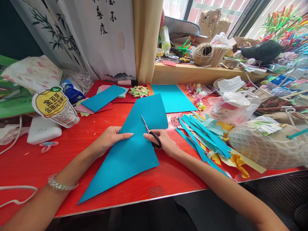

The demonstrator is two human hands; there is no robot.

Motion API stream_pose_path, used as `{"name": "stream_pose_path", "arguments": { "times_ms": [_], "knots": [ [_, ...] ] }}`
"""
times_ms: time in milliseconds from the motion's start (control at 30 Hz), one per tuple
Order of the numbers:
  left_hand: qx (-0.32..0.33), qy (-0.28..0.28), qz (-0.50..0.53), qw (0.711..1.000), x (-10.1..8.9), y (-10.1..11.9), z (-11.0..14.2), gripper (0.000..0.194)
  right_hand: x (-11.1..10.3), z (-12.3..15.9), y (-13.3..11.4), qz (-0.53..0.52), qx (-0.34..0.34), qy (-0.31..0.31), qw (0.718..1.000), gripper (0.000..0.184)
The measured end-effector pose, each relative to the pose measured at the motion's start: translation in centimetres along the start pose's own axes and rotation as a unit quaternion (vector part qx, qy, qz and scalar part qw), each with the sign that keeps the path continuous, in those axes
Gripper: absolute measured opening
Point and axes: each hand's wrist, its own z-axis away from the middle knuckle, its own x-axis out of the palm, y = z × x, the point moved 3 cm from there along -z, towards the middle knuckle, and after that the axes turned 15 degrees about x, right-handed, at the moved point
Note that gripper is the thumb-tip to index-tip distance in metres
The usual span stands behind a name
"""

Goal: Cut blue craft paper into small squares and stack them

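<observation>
A large teal paper sheet [134, 150] lies folded into a long triangle on the red table [72, 141]. My left hand [110, 138] grips its left edge, thumb on top of the paper. My right hand [163, 141] is closed on black-handled scissors [151, 133], whose blades point up and away over the sheet's upper part. A heap of cut teal and yellow paper strips [209, 141] lies just right of my right hand.
Another teal sheet [172, 98] lies behind, a folded teal piece [102, 98] on pink papers at back left. A yellow printed fan [56, 107] and white box [43, 130] sit at left. Plastic bags [233, 102], a netted bundle [262, 147] and a twine ball [203, 54] crowd the right.
</observation>
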Motion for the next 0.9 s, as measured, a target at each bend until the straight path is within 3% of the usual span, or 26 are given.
{"name": "stream_pose_path", "arguments": {
  "times_ms": [633,900],
  "knots": [
    [0.010,-0.014,-0.012,1.000,0.00,-0.22,-0.18,0.023,-0.24,-0.21,0.35,0.068,-0.019,0.031,0.997,0.043],
    [0.006,-0.014,-0.013,1.000,0.07,-0.18,-0.22,0.021,-0.22,-0.23,0.30,0.039,-0.028,0.016,0.999,0.042]
  ]
}}
